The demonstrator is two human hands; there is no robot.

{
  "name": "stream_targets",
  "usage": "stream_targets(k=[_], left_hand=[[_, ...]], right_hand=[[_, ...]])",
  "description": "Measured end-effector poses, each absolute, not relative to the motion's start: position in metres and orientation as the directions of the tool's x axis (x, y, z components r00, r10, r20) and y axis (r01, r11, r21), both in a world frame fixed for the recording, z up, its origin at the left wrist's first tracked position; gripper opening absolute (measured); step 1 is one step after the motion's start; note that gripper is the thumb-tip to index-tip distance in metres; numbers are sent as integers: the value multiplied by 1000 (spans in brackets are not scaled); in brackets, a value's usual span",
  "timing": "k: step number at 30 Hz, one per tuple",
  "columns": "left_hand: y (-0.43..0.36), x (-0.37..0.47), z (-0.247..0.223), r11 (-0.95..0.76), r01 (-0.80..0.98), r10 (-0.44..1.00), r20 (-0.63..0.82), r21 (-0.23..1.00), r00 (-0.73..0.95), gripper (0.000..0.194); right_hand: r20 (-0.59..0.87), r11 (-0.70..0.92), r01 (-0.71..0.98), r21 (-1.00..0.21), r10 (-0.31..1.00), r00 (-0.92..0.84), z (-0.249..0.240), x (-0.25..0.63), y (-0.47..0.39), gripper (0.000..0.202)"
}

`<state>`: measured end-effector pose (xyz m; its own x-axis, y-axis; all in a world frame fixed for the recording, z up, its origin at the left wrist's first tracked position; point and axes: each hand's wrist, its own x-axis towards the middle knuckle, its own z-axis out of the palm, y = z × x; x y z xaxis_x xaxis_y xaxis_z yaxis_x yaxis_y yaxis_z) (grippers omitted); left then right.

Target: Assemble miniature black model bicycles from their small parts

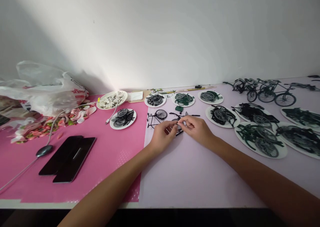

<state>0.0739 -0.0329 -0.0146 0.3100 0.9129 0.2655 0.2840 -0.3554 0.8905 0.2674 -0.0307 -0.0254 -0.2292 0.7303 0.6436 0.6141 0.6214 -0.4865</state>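
Above the lilac sheet, my left hand (pixel 163 134) and my right hand (pixel 196 127) meet, the fingers of each closed in a pinch. Between the fingertips is a small dark plastic part (pixel 177 122), too small to name exactly. Just behind my left hand lies a black model bicycle (pixel 153 122) with a spoked wheel (pixel 161 114). More black bicycle pieces (pixel 175 113) lie beyond my fingers, partly hidden by them. A small green block (pixel 179 108) sits a little farther back.
Paper plates of model bicycle parts stand behind and right, including a plate rim (pixel 281 153). Finished model bicycles (pixel 265 92) stand at back right. Leftward are a black plate of parts (pixel 123 118), a bowl of white pieces (pixel 112 100), two phones (pixel 67 158), a cable and a plastic bag (pixel 50 90).
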Motion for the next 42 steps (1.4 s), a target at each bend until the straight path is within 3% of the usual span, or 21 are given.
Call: stream_targets(k=[7, 21, 42], left_hand=[[-32, 73, -16, -348, 262, 913, 261, 900, 313, 32], [-33, 72, -15, -395, 327, 904, 298, 859, 307, 30], [-31, 71, -18, -413, 322, 892, 306, 852, 334, 29]], right_hand=[[612, 574, 553, -604, 778, -140, -26, 265, -33, 9], [557, 540, 512, -667, 819, -139, -27, 267, -32, 22], [557, 544, 534, -647, 816, -156, -27, 265, -34, 11]])
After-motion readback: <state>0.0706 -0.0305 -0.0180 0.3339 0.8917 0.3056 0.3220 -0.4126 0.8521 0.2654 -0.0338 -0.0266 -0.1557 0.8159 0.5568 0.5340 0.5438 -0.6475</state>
